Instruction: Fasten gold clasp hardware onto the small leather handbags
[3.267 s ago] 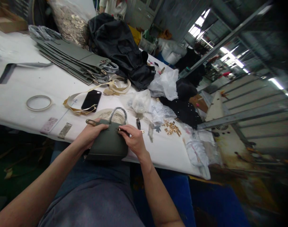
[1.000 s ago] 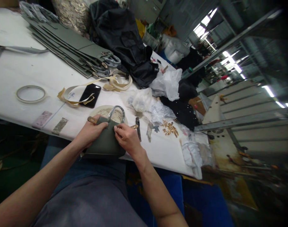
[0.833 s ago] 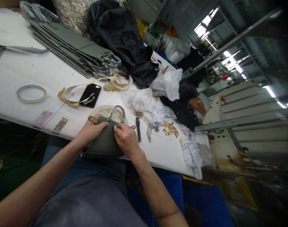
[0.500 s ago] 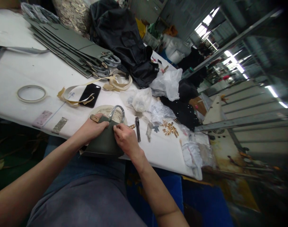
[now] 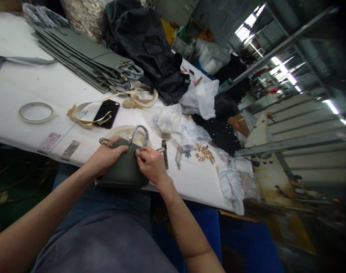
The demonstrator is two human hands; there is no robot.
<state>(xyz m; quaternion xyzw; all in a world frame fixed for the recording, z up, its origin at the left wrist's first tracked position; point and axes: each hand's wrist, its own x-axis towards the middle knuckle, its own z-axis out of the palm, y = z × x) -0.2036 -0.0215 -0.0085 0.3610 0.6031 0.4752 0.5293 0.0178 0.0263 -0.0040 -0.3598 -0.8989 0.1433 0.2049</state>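
Note:
A dark green handbag panel [image 5: 121, 170] with a plastic-wrapped handle [image 5: 141, 129] rests against the table's front edge. On its upper left, my left hand [image 5: 111, 153] is closed, thumb on the front face and fingers behind. A gold metal fitting [image 5: 105, 141] sticks out past that hand. My right hand [image 5: 150, 161] pinches at the panel's front, just below the handle's right end. Whatever small piece lies between those fingertips is hidden. Another gold fitting [image 5: 160, 150] shows beyond the right knuckles. Behind the panel lies a pale round coil [image 5: 120, 131].
Gold hardware pieces [image 5: 204, 153] lie loose at right, near a dark tool [image 5: 165, 153] and plastic bags [image 5: 169, 118]. A black phone [image 5: 107, 113], a tape roll [image 5: 36, 113] and stacked green panels [image 5: 79, 49] are at left and behind. A black bag [image 5: 147, 45] stands farther back.
The view has shifted slightly. The left gold fitting has swung outward to the left and shows more. Both hands keep their hold on the panel.

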